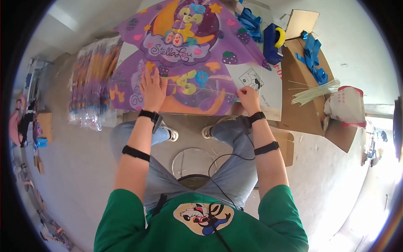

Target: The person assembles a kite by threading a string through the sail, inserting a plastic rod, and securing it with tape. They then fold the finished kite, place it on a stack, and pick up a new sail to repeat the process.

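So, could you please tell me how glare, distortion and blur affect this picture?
In the head view, glare whites out the right edge, with a rainbow-like flare low down; the lens bends the room's edges; the packets look soft; the left hand, right hand and purple sheet look fairly clear.

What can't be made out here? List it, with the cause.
Head view:
Purple sheet: far end cut off by the top edge.
Right hand: exact grip on the thin pale strip hidden by curled fingers.
Bagged bundles: layers blurred, uncountable.
Round seat: mostly hidden by the jeans.
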Demonstrator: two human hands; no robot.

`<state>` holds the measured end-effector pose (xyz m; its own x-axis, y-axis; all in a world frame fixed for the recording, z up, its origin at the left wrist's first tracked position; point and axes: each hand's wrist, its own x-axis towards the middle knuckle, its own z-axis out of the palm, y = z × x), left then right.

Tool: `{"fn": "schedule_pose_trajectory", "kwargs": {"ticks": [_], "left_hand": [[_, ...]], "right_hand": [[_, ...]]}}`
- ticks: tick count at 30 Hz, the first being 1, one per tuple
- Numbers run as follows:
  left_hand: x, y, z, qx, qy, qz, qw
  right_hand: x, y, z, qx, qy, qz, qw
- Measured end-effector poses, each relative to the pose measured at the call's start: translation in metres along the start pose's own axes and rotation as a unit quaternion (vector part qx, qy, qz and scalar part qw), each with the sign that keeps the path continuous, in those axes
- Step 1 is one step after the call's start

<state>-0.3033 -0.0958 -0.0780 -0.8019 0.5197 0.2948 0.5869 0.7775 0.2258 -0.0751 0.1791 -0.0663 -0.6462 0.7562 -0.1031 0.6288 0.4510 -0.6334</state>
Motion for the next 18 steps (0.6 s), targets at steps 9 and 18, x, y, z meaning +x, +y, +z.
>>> {"fn": "schedule_pose_trajectory", "kwargs": {"ticks": [9,18], "left_hand": [[-0.061,0.001,-0.017,-0.046,-0.015,-0.056,0.997],[-0.1,-0.034,-0.013,-0.408,0.189,-0.432,0.782]], "right_hand": [[0.008,-0.013,-0.005,0.129,-0.011,0.021,0.991],[-0.014,-0.066,-0.039,0.429,-0.084,0.059,0.898]]}}
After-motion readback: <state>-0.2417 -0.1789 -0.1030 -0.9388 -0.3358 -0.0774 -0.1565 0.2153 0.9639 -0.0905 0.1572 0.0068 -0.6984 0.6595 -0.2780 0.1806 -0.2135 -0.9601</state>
